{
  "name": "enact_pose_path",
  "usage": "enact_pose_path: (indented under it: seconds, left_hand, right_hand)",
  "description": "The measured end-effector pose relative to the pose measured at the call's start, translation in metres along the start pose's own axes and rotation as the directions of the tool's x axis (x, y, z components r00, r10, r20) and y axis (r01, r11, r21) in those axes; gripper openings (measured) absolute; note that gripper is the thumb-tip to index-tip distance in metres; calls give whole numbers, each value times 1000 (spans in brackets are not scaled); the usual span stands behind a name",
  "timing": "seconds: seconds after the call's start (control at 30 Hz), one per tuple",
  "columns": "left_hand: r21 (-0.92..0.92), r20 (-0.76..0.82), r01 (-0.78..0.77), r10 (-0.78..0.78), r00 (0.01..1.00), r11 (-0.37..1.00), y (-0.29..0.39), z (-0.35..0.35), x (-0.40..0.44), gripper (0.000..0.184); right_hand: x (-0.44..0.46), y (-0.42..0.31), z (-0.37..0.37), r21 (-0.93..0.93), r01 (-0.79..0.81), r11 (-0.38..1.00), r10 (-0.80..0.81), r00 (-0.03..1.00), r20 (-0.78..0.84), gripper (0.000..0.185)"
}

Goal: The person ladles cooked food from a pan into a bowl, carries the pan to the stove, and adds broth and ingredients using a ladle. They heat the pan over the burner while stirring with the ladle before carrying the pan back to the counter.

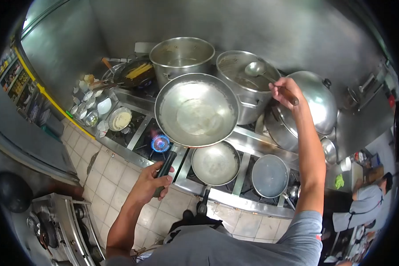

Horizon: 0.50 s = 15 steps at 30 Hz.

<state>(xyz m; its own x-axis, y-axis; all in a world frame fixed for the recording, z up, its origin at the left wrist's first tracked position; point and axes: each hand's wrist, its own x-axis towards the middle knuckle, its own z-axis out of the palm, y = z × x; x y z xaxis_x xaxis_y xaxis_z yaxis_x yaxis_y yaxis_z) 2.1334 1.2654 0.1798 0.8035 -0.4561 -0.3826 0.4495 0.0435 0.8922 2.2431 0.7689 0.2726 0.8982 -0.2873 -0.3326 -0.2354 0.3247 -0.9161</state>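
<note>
My left hand [151, 182] is closed round the black handle of a large frying pan [198, 111], raised above the stove. The pan looks bare apart from a thin shine on its bottom. A lit blue burner [160, 143] shows beside the pan's handle. Out to the right, my right hand [288, 92] grips the wooden handle of a ladle [255, 68]. The ladle's bowl hangs over a tall stockpot [248, 95] with liquid in it; whether it touches the liquid I cannot tell.
Behind stands another stockpot [181, 57]. A dark wok [137, 73] holds yellow strips at the left, near a bowl of pale batter [120, 119]. Two more pans [216, 164] sit along the front burners. A big domed lid [312, 102] covers a pot at right. A co-worker [365, 199] stands far right.
</note>
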Motion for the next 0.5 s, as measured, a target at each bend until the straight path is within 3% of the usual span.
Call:
enact_pose_path:
  seconds: [0.07,0.13,0.2,0.27,0.3,0.33,0.43,0.5]
  left_hand:
    - [39,27,19,-20,999,999,7,9,0,35]
    - [53,1,6,-6,1000,999,15,4,5,36]
    - [138,75,55,-66,995,989,27,-1,16,37]
    - [171,89,78,-94,992,982,38,-9,27,36]
    - [156,108,73,-91,990,985,40,-15,34,36]
    - [145,138,78,-98,986,986,42,-21,42,35]
    - [89,217,101,-118,969,991,46,-42,67,34]
    - [112,275,113,-140,951,987,53,-53,80,34]
  right_hand:
    - [-4,16,8,23,-157,987,156,986,57,15]
    - [9,35,-12,-101,-85,991,106,971,216,17]
    - [17,16,-26,-75,-198,977,211,944,252,17]
    - [20,5,-26,11,-220,975,213,955,206,19]
    - [7,3,-3,127,-201,971,192,978,81,13]
    - [0,9,17,143,-201,969,194,979,56,13]
    - [-13,24,27,-37,-106,994,108,994,33,6]
    - [5,14,7,7,-207,978,206,975,87,4]
